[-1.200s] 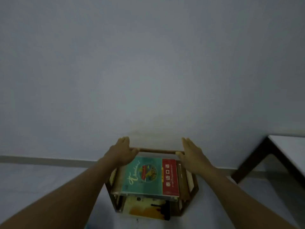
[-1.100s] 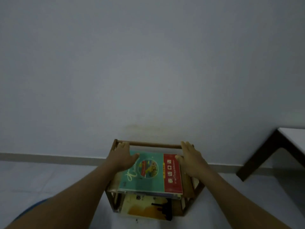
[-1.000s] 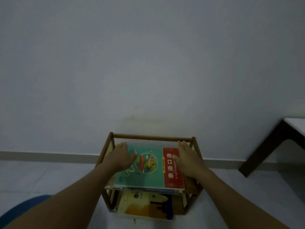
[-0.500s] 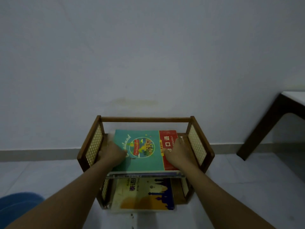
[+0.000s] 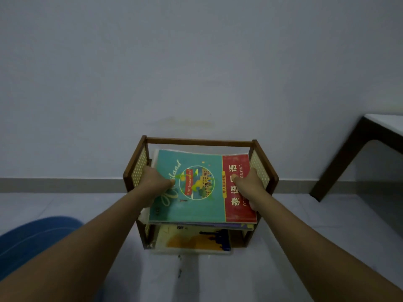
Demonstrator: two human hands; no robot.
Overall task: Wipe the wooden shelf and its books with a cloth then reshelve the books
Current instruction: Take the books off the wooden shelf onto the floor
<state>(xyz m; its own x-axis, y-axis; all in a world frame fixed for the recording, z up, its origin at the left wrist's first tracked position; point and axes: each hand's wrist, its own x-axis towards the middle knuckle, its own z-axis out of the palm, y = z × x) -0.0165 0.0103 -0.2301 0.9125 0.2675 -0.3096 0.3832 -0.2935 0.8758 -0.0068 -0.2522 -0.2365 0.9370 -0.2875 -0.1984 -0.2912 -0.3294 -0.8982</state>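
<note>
There is only one view, from the person's head, looking forward and down along both forearms at the low wooden shelf against the wall, quite near, the floor below

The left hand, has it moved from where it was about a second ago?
Yes. The left hand came off the shelf's back rail toward the person, and now grips the left edge of the teal book.
</note>
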